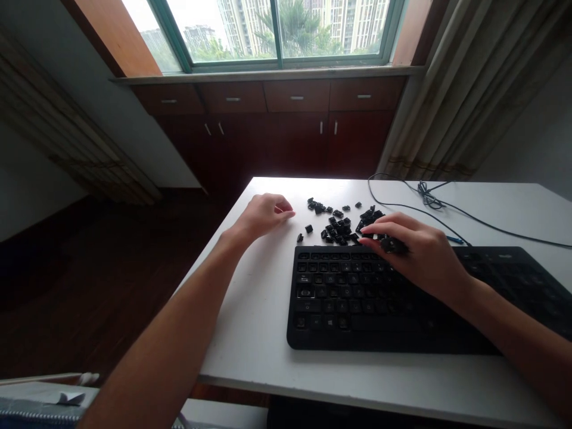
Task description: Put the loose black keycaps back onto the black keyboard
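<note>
Left forearm [174, 316]; left hand [263, 215], fingertips together; right hand [422, 250], fingers around black keycaps [393, 245]; keyboard [384, 323] beneath

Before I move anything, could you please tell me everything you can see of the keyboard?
The keyboard is black, long and plastic-looking, lying flat on the white table. Several keys at its left end are missing, leaving open sockets, while others remain, including a Windows key. The right hand and forearm cover part of it; whether they touch it is unclear.
</note>
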`<action>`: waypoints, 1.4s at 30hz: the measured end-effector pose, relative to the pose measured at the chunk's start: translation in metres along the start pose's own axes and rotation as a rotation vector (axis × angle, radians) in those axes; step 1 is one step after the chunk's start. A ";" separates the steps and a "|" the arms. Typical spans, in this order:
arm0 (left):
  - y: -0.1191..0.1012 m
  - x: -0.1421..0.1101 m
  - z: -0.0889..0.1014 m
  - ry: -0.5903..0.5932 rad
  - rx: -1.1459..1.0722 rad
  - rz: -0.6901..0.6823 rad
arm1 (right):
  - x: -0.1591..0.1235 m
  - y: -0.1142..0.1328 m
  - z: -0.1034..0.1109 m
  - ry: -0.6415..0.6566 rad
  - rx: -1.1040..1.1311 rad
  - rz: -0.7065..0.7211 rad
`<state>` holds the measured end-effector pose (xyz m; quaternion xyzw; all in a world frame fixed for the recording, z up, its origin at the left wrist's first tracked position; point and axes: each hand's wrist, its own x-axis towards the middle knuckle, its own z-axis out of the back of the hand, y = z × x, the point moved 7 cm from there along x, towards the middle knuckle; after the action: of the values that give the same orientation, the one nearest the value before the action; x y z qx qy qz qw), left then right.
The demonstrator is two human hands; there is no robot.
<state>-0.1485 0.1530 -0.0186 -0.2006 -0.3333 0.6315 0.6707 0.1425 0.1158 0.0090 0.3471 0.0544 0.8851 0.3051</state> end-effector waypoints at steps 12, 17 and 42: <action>-0.022 -0.016 -0.004 0.516 0.141 0.010 | -0.003 -0.006 -0.018 0.202 -0.060 -0.022; -0.018 -0.019 -0.012 0.633 0.254 0.029 | -0.004 -0.013 -0.022 0.261 -0.095 -0.089; -0.034 -0.016 -0.020 0.528 0.112 -0.174 | -0.003 -0.006 -0.023 0.274 0.002 -0.048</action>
<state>-0.1099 0.1366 -0.0124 -0.2914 -0.1274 0.5151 0.7960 0.1324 0.1215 -0.0114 0.2221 0.1047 0.9165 0.3157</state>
